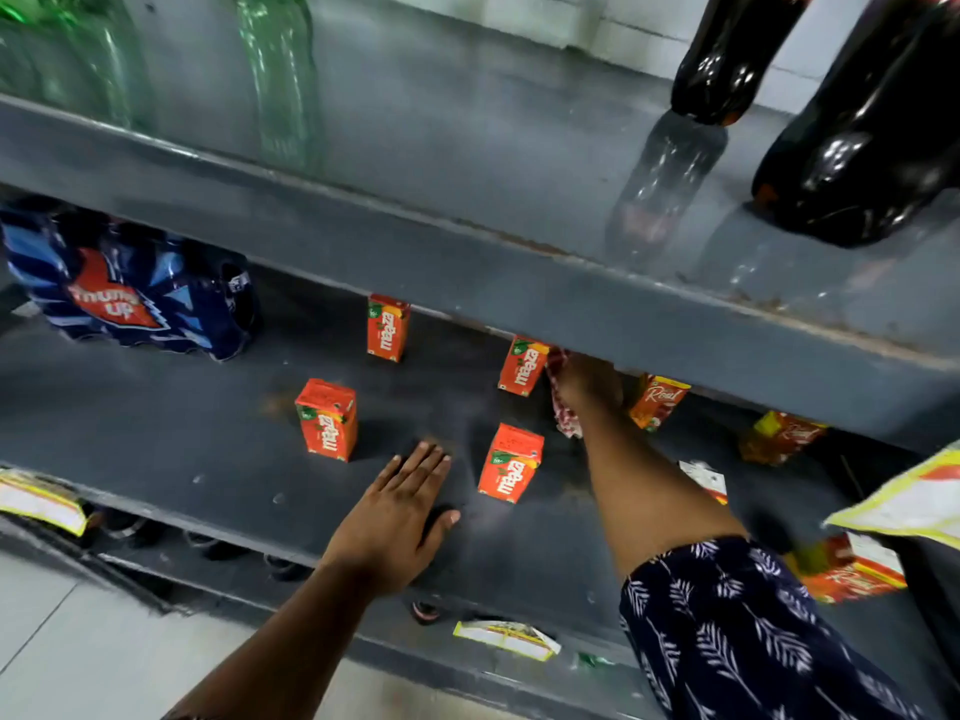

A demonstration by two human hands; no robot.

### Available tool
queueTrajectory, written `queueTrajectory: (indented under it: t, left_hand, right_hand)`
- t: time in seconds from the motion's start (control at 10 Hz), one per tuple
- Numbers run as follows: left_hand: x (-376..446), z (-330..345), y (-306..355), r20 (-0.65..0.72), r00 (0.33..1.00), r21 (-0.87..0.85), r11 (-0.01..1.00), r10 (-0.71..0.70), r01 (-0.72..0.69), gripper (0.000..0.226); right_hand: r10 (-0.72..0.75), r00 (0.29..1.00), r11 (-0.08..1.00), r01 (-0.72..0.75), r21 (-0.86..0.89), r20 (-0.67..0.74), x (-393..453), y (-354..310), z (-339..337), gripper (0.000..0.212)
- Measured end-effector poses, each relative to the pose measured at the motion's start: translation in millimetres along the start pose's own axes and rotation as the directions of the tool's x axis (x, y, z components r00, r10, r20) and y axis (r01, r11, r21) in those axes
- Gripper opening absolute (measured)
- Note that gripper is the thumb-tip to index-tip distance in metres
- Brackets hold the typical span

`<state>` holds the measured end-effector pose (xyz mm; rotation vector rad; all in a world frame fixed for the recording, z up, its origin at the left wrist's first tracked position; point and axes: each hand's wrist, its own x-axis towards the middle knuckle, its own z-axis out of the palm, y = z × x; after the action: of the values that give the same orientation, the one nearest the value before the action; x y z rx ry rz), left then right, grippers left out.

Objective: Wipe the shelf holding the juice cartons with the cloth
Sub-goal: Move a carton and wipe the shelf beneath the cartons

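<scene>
The dark grey shelf (pixel 171 423) crosses the middle of the frame, and several orange juice cartons stand on it, apart from each other. One carton (pixel 327 419) is left of centre, one (pixel 510 463) is at the centre, one (pixel 388 327) is further back, and one (pixel 522 365) stands at the back under the edge of the upper shelf (pixel 467 252).

The left hand (pixel 395 517) lies flat on the shelf, palm down, its fingers (pixel 423 462) open and stretched, holding nothing. It is between the left carton and the centre carton and touches neither.

The right hand (pixel 587 381) reaches deep to the back of the shelf, just right of the rear carton. Its fingers are closed on the cloth (pixel 566 418), a red and white checked one, which hangs out at the left side of the hand and lies on the shelf. The arm wears a dark blue sleeve with white leaves (pixel 727 615).

At the left of the frame a blue pack of bottles (pixel 124 293) stands on the same shelf. Green bottles (pixel 275 70) and dark bottles (pixel 857 148) stand on the upper shelf.
</scene>
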<state>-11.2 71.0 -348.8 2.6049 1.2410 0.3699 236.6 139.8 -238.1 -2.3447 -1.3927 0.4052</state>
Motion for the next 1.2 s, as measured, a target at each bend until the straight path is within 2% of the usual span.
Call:
queueTrajectory:
  t: [0.2, 0.3, 0.4, 0.5, 0.6, 0.7, 1.0, 1.2]
  left_hand:
    - [-2, -3, 2, -0.017, 1.000, -0.007, 1.000, 0.011, -0.012, 0.070]
    - [-2, -3, 3, -0.017, 1.000, -0.008, 1.000, 0.018, -0.019, 0.069]
    - [-1, -3, 2, -0.024, 1.000, -0.027, 1.000, 0.014, -0.015, 0.068]
    - [-1, -2, 3, -0.035, 0.999, -0.039, 0.999, 0.001, -0.002, 0.068]
    - [-1, -4, 4, -0.032, 0.999, -0.040, 0.999, -0.004, 0.003, 0.066]
    - [-1, -5, 5, -0.040, 0.999, -0.046, 0.999, 0.001, -0.003, 0.065]
    - [-4, -5, 6, -0.044, 0.999, -0.036, 0.999, 0.017, -0.019, 0.062]
    - [-12, -7, 7, 0.008, 1.000, -0.026, 0.999, 0.022, -0.022, 0.064]
  right_hand:
    - [0.048, 0.997, 0.997, -0.051, 0.054, 0.053, -1, 5, 20, 0.037]
    - [0.082, 0.997, 0.992, -0.082, 0.094, -0.003, -1, 19, 31, 0.040]
    - [0.101, 0.995, 0.993, -0.100, 0.055, -0.014, -4, 30, 42, 0.044]
    - [0.034, 0.997, 0.997, -0.039, -0.063, -0.075, -14, 40, 47, 0.053]
    - [0.035, 0.999, 0.983, -0.031, -0.182, 0.020, -33, 46, 56, 0.060]
    - [0.061, 0.998, 0.978, -0.059, -0.199, 0.005, -60, 48, 60, 0.055]
    - [0.109, 0.992, 0.982, -0.116, -0.146, -0.056, -152, 58, 70, 0.059]
    - [0.170, 0.983, 0.976, -0.177, -0.122, -0.070, -215, 63, 69, 0.062]
